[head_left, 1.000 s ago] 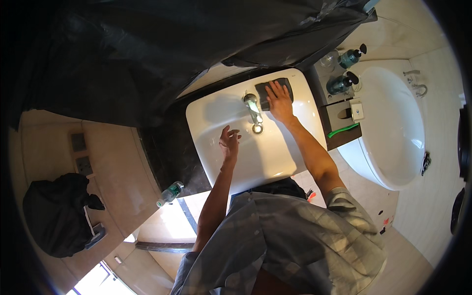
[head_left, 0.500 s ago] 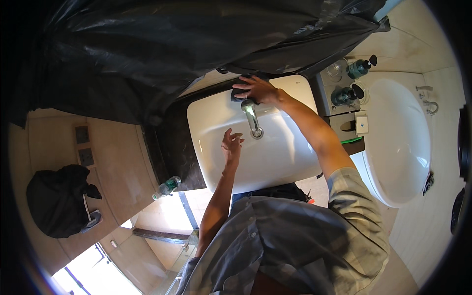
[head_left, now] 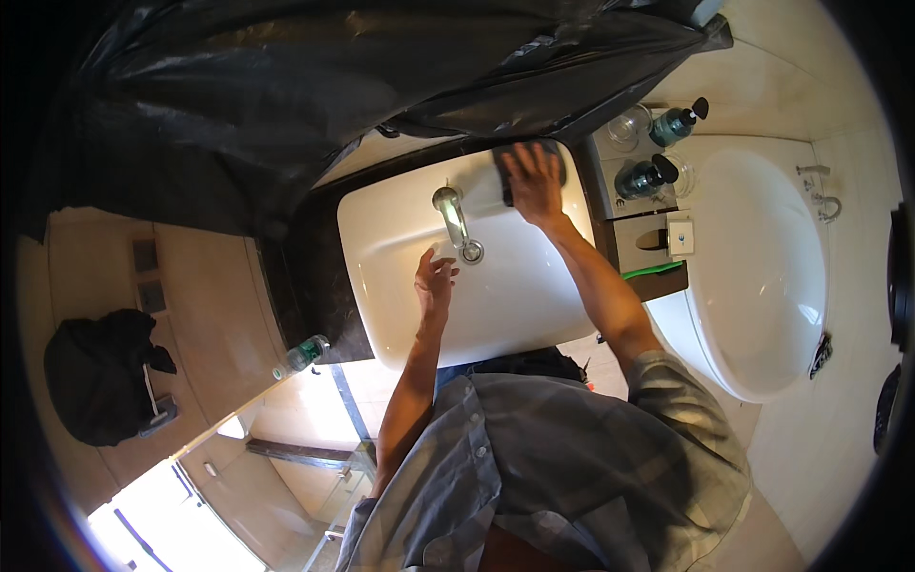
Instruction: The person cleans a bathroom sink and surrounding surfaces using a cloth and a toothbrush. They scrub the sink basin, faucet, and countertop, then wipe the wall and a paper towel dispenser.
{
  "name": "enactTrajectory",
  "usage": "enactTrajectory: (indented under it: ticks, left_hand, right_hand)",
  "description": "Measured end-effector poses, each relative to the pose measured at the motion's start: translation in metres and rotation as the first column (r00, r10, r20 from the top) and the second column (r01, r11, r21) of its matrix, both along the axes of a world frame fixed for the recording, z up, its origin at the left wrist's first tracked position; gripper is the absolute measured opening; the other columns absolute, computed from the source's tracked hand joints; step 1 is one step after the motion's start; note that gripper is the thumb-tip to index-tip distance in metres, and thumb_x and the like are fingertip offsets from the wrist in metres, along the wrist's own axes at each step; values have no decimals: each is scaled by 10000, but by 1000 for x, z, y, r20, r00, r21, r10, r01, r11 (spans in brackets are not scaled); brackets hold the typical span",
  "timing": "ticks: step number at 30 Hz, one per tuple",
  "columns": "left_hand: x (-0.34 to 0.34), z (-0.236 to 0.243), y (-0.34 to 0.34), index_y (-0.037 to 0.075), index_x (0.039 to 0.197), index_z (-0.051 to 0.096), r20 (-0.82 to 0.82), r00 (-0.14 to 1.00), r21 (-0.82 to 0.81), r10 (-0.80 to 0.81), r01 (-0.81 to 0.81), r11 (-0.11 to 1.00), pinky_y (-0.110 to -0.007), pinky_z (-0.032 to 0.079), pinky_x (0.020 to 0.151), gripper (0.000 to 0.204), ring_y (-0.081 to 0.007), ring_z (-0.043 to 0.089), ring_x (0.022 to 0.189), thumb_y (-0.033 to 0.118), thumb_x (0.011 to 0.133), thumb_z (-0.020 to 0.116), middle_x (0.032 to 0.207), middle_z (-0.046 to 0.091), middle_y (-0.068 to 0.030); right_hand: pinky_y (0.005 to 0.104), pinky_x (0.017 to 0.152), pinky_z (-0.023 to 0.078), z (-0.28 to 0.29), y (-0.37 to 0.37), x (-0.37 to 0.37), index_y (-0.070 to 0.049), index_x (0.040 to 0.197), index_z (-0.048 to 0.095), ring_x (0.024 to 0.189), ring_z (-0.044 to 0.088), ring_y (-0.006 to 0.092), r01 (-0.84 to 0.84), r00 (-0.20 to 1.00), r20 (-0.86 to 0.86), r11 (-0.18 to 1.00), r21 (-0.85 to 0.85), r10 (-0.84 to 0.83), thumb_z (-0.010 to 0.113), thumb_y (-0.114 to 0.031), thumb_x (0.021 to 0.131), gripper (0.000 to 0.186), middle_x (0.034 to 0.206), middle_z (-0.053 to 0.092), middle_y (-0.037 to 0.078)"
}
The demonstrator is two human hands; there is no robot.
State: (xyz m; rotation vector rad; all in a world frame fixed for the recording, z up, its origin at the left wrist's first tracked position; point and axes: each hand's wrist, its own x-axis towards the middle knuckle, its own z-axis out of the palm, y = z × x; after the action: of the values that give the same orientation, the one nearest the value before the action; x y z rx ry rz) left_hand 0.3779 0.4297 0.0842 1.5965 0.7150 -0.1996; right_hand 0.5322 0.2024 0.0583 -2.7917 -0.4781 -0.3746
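Note:
A white washbasin with a chrome tap and a round drain lies below me. My right hand is pressed on a dark grey cloth at the basin's back right rim, fingers spread flat over it. My left hand hovers over the basin, left of and below the drain, with loosely bent fingers apart and holding nothing.
Black plastic sheeting hangs behind. Pump bottles, a small white box and a green-handled item sit right, beside a bathtub. A plastic bottle lies front left. A black bundle is far left.
Half a second ago my right hand and cloth were behind the tap; they have moved right to the back corner, near their position a second ago. My left hand stays over the basin.

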Motion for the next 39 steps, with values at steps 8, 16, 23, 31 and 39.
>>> enactTrajectory:
  ticks: [8,16,23,31,39]
  left_hand:
    - [-11,-2,-8,-9,1370,387,-20,999,24,-33,34,999,-276,499,618,501,-161,674,805,62,892,520,1024,686,-102]
    - [-14,-3,3,11,1365,408,14,998,54,-53,52,997,-266,490,620,487,-160,678,812,69,894,517,1023,684,-99]
    - [-10,6,-17,-8,1321,462,-5,1000,-19,-21,20,1000,-264,491,571,445,-173,682,773,46,884,527,1025,666,-133]
    - [6,0,-22,-22,1288,493,11,998,4,54,-55,999,-282,520,568,431,-178,684,718,51,866,539,912,695,-117]
    - [8,-21,-4,0,1311,460,17,998,-142,60,-57,988,-264,518,626,423,-146,666,776,106,908,531,959,676,-85]
  right_hand:
    - [622,1094,160,5,52,-57,-77,1332,521,1394,231,418,28,997,-78,996,79,-22,601,-322,877,523,1502,325,142]
    - [513,1097,246,-6,18,-24,-136,1231,618,1347,368,274,-308,950,65,950,40,305,656,-284,839,421,1382,502,47]
    - [384,878,473,-3,-22,1,-14,1073,668,980,631,325,103,991,40,907,408,-130,607,-95,875,222,1064,675,160]
    - [414,1050,393,79,105,-71,-3,1205,607,1316,405,335,-253,966,60,867,430,252,639,-55,856,354,1408,447,132]
    - [500,995,393,87,134,-48,-61,1183,626,1289,357,417,-254,966,-18,957,140,259,637,-137,826,365,1432,390,115]
